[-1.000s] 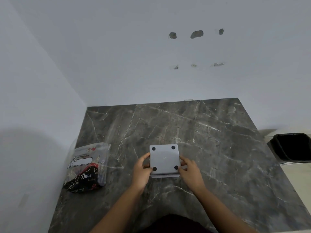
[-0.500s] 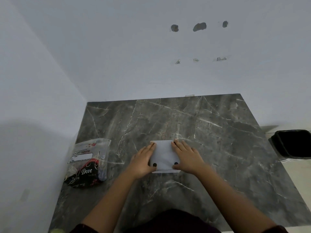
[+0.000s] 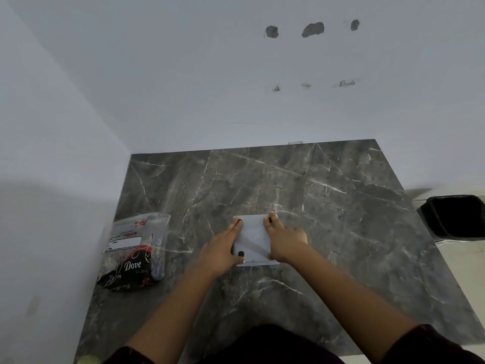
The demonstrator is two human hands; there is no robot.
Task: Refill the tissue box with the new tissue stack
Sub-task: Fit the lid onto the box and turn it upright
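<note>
The tissue box [image 3: 253,240] is a pale grey square lying upside down on the dark marble table [image 3: 328,206], its base with small black rubber feet facing up. My left hand [image 3: 221,249] lies flat along its left side, fingers stretched over the base. My right hand [image 3: 283,239] presses on the right side, fingers reaching the far edge. Both hands grip the box. The new tissue stack [image 3: 132,252] is a clear plastic pack with a black and red printed lower part, lying at the table's left edge, apart from my hands.
White walls close the table at the back and the left. A black bin [image 3: 456,216] stands on the floor past the table's right edge. A yellow-green object [image 3: 88,359] peeks in at the bottom left corner.
My hands slid from the box's near sides up over its base, fingers now flat on top. The box stays in the same spot. The camera view shifted slightly.
</note>
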